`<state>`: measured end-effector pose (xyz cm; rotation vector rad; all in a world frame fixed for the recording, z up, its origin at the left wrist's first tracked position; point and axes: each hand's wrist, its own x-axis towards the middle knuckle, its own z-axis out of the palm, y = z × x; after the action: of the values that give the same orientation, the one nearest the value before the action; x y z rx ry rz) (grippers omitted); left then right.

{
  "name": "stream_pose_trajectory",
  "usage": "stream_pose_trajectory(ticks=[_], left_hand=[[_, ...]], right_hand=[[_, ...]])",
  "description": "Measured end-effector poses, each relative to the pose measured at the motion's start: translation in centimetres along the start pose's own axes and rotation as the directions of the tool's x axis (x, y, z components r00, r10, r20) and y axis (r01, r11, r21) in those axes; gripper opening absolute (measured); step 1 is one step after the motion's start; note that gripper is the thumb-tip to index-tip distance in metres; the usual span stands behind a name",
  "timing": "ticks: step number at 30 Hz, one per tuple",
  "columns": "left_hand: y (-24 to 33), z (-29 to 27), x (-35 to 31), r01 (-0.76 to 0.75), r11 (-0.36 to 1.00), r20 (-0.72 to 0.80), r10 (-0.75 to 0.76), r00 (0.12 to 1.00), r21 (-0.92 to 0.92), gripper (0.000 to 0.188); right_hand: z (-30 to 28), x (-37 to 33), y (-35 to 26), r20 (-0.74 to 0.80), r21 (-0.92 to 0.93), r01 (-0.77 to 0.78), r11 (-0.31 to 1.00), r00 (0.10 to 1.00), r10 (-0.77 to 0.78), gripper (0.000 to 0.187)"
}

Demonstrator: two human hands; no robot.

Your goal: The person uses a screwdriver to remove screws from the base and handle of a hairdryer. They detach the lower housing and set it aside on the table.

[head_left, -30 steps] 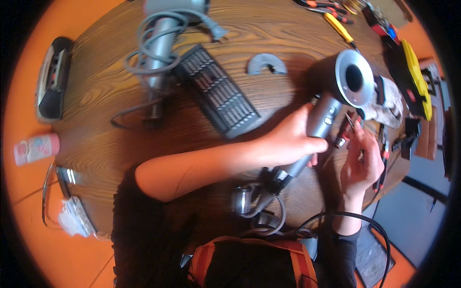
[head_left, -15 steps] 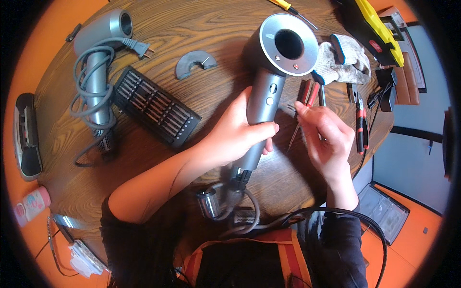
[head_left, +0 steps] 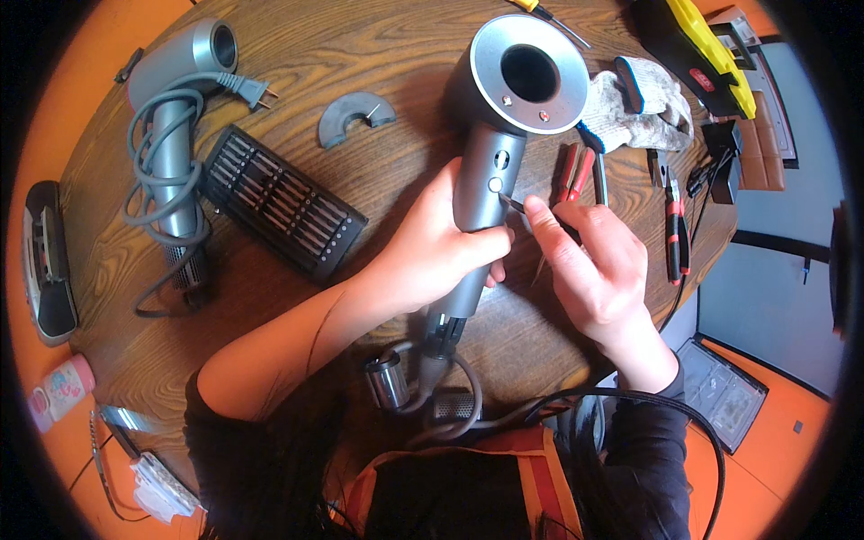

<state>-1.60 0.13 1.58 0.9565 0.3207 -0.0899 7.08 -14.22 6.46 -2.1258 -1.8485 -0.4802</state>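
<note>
My left hand (head_left: 454, 220) is wrapped around the handle of a grey hair dryer (head_left: 486, 171), its round head tilted up and away from me. Two small shiny spots sit on the head's ring. In my right hand (head_left: 598, 261) a thin dark pointed tool (head_left: 516, 205) is pinched between thumb and fingers. Its tip reaches the handle just under the round button; whether it touches, I cannot tell. Below the handle's open lower end, a chrome cylinder (head_left: 387, 380) and a perforated cylinder (head_left: 452, 405) lie by the cord.
To the left lie a second hair dryer (head_left: 175, 135) wrapped in its cord and a black bit case (head_left: 281, 202). A grey curved piece (head_left: 355, 117) rests beyond. Red-handled tools (head_left: 574, 171), work gloves (head_left: 639, 112), pliers (head_left: 675, 225) and a yellow-black toolbox (head_left: 697, 54) are at right.
My right hand has moved left, bringing the thin tool's tip up to the handle by the button. The hair dryer has shifted slightly left in my left hand.
</note>
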Motion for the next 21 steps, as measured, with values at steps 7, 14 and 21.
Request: stream_pose_trajectory(ticks=[7,14,21], left_hand=[[-0.5,0.3,0.1,-0.098,0.995,-0.053,0.099,0.994,0.009,0.045],[-0.4,0.2,-0.1,-0.085,0.996,-0.041,0.085,0.996,-0.008,0.043],[-0.3,-0.1,-0.1,-0.053,0.998,-0.023,0.052,0.998,-0.038,0.042]], right_hand=[[2.5,-0.8,0.2,-0.215,-0.129,0.095,0.987,0.969,-0.121,0.027],[3.2,-0.5,-0.9,-0.285,0.118,-0.065,0.991,0.954,0.097,0.023],[1.0,0.6,-0.4,0.031,0.545,-0.372,0.752,0.905,0.425,0.012]])
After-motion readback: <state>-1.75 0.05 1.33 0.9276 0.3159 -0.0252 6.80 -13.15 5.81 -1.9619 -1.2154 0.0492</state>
